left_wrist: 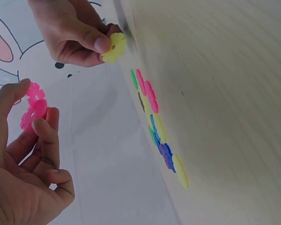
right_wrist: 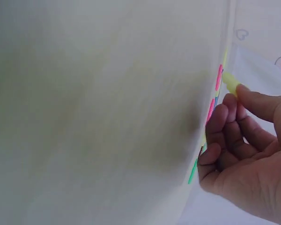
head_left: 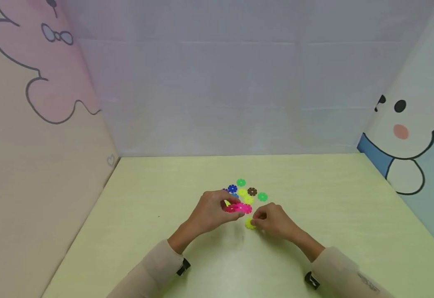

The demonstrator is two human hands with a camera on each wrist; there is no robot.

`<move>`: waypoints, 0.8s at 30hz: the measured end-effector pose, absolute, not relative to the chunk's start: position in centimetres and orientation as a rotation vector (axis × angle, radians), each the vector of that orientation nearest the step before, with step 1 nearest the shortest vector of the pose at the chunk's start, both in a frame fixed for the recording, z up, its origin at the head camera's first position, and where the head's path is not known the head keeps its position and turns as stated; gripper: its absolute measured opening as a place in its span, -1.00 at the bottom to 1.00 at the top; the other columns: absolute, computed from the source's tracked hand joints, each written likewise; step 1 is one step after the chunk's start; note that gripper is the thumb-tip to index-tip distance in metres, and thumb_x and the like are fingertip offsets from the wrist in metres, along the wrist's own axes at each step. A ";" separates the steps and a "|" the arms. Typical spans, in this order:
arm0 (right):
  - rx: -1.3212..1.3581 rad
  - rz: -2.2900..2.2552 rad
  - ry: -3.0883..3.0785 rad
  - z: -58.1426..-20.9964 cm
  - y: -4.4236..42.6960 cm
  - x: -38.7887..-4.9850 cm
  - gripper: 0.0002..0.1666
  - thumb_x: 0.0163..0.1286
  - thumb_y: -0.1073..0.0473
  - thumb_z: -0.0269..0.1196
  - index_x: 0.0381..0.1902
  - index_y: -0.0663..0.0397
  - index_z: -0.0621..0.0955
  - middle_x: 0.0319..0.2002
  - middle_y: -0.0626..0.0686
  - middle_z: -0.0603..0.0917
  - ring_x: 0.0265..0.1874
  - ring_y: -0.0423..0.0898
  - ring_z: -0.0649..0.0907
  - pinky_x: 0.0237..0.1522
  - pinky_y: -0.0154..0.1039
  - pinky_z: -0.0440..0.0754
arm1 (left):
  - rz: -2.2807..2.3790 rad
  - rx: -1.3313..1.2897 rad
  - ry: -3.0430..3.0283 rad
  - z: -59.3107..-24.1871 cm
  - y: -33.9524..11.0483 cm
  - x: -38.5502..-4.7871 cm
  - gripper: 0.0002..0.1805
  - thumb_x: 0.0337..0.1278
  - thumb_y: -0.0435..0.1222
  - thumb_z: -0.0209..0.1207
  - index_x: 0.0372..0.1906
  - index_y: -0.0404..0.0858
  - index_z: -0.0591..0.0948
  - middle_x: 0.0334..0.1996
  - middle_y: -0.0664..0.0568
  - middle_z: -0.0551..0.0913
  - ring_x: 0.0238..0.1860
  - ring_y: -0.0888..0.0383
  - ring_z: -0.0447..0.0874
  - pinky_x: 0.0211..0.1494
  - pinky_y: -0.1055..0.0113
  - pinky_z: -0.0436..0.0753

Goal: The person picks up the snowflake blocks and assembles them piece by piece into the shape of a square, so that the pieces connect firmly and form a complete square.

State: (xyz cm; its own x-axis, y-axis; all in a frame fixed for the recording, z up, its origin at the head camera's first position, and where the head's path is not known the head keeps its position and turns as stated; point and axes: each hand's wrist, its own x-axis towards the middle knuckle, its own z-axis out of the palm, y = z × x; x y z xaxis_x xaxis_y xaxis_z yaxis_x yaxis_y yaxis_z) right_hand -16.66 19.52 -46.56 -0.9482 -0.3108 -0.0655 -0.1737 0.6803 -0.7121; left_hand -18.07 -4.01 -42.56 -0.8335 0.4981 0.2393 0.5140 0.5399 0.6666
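My left hand pinches two overlapping pink notched discs between thumb and fingers, raised above the table. Whether they interlock I cannot tell. To its right, my right hand grips a yellow notched disc, seen nearly edge-on in the right wrist view. The left wrist view shows this yellow disc flat-faced under the right thumb. The two hands are apart, and so are the discs they hold. Below them in that view, two more pink discs lie on the table.
Beyond the hands, several loose discs lie close together on the pale table: green, dark blue, brown, yellow and another green. A plain wall rises behind; side panels carry cartoon drawings.
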 end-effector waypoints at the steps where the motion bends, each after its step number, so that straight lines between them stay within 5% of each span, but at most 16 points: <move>1: -0.428 -1.148 2.708 -46.4 19.6 -16.5 -0.90 0.36 0.20 0.40 -0.35 0.10 0.78 -0.46 -0.06 0.76 -0.46 -0.22 0.58 -0.38 -0.38 0.56 | -1.197 -0.897 -2.737 -42.6 -4.1 -18.1 -0.67 0.04 -0.14 0.53 -0.08 -0.16 0.81 -0.23 0.11 0.80 -0.43 0.36 0.56 -0.40 0.49 0.59; 8: -0.430 -1.415 2.771 -43.7 20.2 -15.4 -0.83 0.43 0.20 0.35 -0.15 0.16 0.81 -0.26 0.04 0.84 -0.29 -0.08 0.73 -0.29 -0.35 0.65 | -1.236 -0.917 -2.742 -42.4 -4.3 -18.1 -0.68 0.05 -0.15 0.53 -0.08 -0.17 0.82 -0.27 0.12 0.77 -0.47 0.35 0.54 -0.43 0.47 0.59; 24: -0.424 -1.520 2.895 -42.6 20.0 -14.3 -0.87 0.34 0.23 0.42 -0.18 0.11 0.83 -0.33 -0.07 0.83 -0.35 -0.25 0.63 -0.36 -0.34 0.58 | -1.324 -0.934 -2.706 -42.0 -3.9 -17.9 -0.69 0.11 -0.13 0.49 -0.06 -0.13 0.81 -0.22 0.14 0.78 -0.37 0.34 0.59 -0.38 0.46 0.63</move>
State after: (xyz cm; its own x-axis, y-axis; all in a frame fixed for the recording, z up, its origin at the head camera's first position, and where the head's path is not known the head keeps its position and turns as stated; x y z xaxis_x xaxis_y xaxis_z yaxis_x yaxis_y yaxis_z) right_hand -14.33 20.03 -42.57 -0.9550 -0.1533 0.2538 -0.2960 0.5448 -0.7846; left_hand -17.87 -3.90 -42.05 -0.8244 0.5137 0.2376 0.5029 0.4722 0.7239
